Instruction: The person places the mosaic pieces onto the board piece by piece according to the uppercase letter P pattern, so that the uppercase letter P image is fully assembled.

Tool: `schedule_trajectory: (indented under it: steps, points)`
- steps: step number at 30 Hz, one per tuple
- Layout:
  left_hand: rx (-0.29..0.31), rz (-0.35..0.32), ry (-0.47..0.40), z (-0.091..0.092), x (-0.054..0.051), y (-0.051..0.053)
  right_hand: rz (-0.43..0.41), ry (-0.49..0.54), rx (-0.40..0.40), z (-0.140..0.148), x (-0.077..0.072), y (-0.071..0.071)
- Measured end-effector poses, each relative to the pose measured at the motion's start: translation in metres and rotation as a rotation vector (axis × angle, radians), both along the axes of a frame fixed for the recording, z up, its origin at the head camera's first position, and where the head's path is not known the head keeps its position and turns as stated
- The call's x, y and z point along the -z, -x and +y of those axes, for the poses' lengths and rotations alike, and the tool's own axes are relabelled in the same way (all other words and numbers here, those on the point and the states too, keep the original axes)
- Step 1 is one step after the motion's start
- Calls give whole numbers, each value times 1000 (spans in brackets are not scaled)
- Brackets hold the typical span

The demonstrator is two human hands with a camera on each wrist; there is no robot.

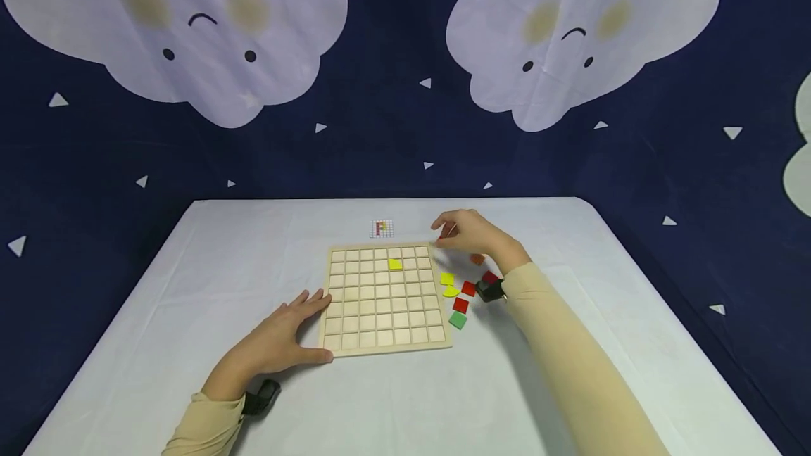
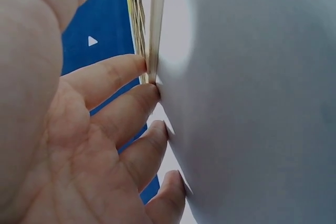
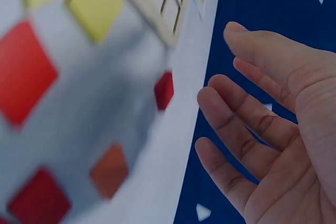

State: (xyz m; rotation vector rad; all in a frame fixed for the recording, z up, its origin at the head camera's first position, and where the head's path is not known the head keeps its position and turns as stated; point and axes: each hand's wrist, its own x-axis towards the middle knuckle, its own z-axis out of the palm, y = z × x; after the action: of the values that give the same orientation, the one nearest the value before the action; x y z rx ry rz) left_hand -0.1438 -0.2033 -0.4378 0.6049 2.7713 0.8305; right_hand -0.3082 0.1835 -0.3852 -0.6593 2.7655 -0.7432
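A wooden grid board (image 1: pixel 386 353) lies on the white table with one yellow tile (image 1: pixel 395 264) in an upper cell. My left hand (image 1: pixel 272 340) is spread at the board's left side; in the left wrist view its fingertips (image 2: pixel 149 90) touch the board's edge. Near the board's far right corner hovers my right hand (image 1: pixel 472 234), fingers loosely bent. In the right wrist view this hand (image 3: pixel 257 129) holds nothing. A dark red tile (image 3: pixel 164 90) lies on the table beside that corner, apart from the fingers.
Right of the board lie loose tiles: yellow (image 1: pixel 447 279), red (image 1: pixel 468 288), green (image 1: pixel 457 320) and orange (image 1: pixel 477 259). A small printed pattern card (image 1: pixel 381 229) lies beyond the board. A dark blue cloth (image 1: pixel 393 146) with clouds hangs behind the table.
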Motion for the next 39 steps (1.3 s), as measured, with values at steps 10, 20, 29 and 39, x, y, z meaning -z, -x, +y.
schedule_trajectory:
  steps: [10, 20, 29, 39]
  points:
    - [6, -18, -37, -5, 1, 0, -134, 16, 100, 56, 4, 0]
    - [9, -44, -61, -8, 0, 1, -287, 122, 99, 87, 19, 1]
    - [18, -36, -80, -8, 2, 1, -376, 133, 165, 84, 22, 1]
    - [16, -44, -84, -8, 4, 0, -384, 117, 137, 83, 29, 3]
